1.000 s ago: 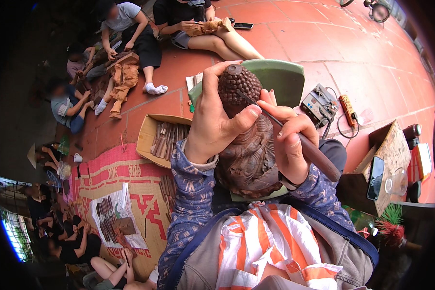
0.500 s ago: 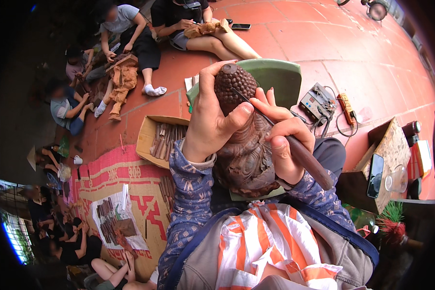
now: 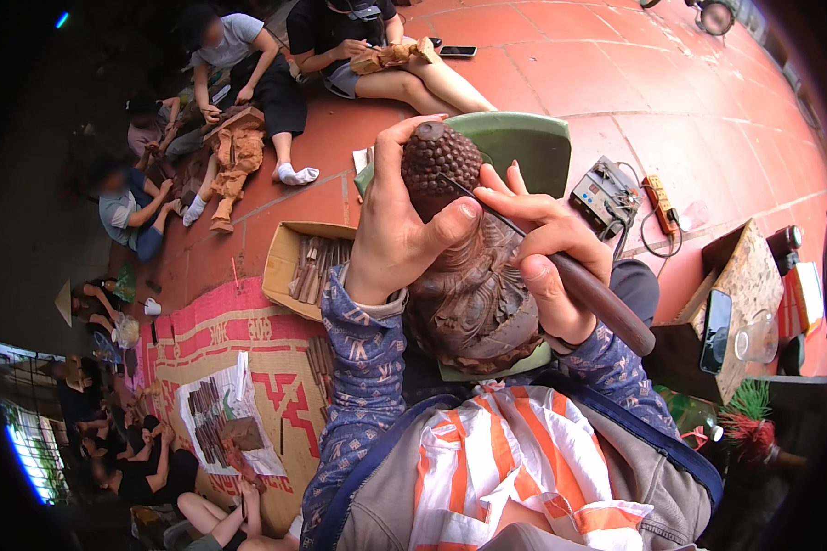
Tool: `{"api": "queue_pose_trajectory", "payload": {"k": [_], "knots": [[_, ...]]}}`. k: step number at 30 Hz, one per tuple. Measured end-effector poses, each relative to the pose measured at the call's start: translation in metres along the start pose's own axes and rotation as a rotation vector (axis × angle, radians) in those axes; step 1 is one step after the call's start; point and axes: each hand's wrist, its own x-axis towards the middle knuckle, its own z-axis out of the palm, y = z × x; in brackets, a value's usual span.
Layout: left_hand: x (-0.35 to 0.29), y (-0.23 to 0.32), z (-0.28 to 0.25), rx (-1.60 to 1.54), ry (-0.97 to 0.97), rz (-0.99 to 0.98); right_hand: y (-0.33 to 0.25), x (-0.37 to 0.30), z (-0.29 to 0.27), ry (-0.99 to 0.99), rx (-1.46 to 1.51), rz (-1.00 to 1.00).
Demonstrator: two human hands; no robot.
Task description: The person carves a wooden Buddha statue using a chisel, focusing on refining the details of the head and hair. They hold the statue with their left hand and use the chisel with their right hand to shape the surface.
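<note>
A dark brown carved wooden statue (image 3: pixel 478 303) stands in front of me, its head (image 3: pixel 441 156) covered in small round knobs. My left hand (image 3: pixel 400 216) is wrapped round the left side of that head, thumb near its lower edge. In my right hand (image 3: pixel 556 257) is a carving chisel (image 3: pixel 606 303) with a thick dark wooden handle and a thin metal shaft. The chisel's tip touches, or nearly touches, the knobs on the head's near right side. My right fingers reach along the shaft towards the head. Behind the statue stands a green plastic seat or tub (image 3: pixel 524 151).
A box of chisels (image 3: pixel 285 275) sits on my left, beside a red and tan mat (image 3: pixel 289 386) with more tools on paper. At right are a control unit (image 3: pixel 605 195), a power strip (image 3: pixel 660 204) and a wooden box (image 3: pixel 744 303) bearing a phone. Other people carve nearby.
My right hand and the chisel's handle have shifted slightly right and down. The chisel's tip has moved a little left and down on the knobs. My left hand keeps its hold.
</note>
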Motion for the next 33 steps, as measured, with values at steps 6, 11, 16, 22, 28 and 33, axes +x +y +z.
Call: {"api": "queue_pose_trajectory", "payload": {"k": [6,11,16,22,28,33], "knots": [[0.000,0.003,0.002,-0.059,0.017,-0.052,0.004,0.001,-0.001,-0.036,-0.064,-0.009],[-0.001,-0.001,0.000,-0.067,-0.007,-0.005,0.012,0.000,-0.009,-0.057,0.084,-0.030],[-0.001,0.001,0.000,-0.029,-0.015,-0.028,0.005,-0.006,-0.004,0.019,0.087,-0.076],[-0.001,-0.001,-0.001,0.004,0.002,-0.014,-0.002,-0.008,-0.001,-0.034,-0.094,-0.136],[0.007,0.010,-0.001,-0.184,-0.021,-0.127,-0.003,-0.016,-0.008,0.067,-0.079,-0.150],[0.015,0.000,-0.014,-0.109,-0.161,-0.075,0.000,-0.024,-0.007,0.169,-0.002,-0.118]]}}
